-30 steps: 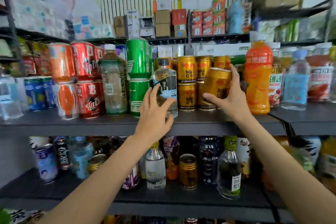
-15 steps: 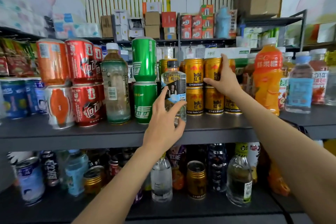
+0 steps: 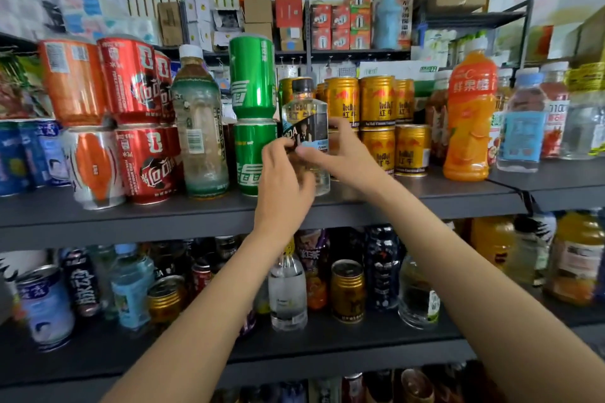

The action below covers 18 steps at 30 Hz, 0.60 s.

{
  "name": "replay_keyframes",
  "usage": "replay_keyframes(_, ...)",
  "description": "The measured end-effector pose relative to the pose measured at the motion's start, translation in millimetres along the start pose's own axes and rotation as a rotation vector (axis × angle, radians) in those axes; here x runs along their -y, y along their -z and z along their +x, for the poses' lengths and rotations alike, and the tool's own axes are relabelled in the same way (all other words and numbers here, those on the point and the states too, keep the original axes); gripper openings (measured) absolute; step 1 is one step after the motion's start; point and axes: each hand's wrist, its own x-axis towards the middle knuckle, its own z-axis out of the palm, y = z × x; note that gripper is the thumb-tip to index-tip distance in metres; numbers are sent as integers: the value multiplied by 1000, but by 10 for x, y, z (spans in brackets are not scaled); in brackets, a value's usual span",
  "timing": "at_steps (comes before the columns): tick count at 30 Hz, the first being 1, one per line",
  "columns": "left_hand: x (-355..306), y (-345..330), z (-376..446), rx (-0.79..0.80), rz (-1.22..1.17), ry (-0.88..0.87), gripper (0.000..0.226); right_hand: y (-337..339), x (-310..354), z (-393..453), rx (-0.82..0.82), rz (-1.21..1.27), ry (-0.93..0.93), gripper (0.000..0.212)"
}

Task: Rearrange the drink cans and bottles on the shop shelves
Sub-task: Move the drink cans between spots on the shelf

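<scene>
head view: right hand has left gold cans, joining left hand on soda bottle.

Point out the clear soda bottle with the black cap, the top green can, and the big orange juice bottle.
clear soda bottle (image 3: 302,113): head view, upper body.
top green can (image 3: 251,75): head view, side wall.
orange juice bottle (image 3: 468,114): head view, label area.

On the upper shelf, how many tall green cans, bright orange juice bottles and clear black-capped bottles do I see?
Tall green cans: 2
Bright orange juice bottles: 1
Clear black-capped bottles: 1
Total: 4
</scene>
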Motion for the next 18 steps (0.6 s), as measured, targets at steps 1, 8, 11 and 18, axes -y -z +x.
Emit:
replay_keyframes(1, 6, 8, 1, -4, -29, 26, 39, -73, -45, -11, 15, -15, -22, 72)
replay_keyframes(8, -2, 35, 37, 114, -85, 149, 34, 91, -95, -130, -52, 14, -140, 66)
replay_keyframes(11, -116, -121, -21, 211, 55, 111, 31, 437, -226, -331, -63, 77, -114, 69)
replay_keyframes(18, -956, -1080, -106, 244, -59, -32, 30, 1785, -476, -1136, -189, 88, -52, 66)
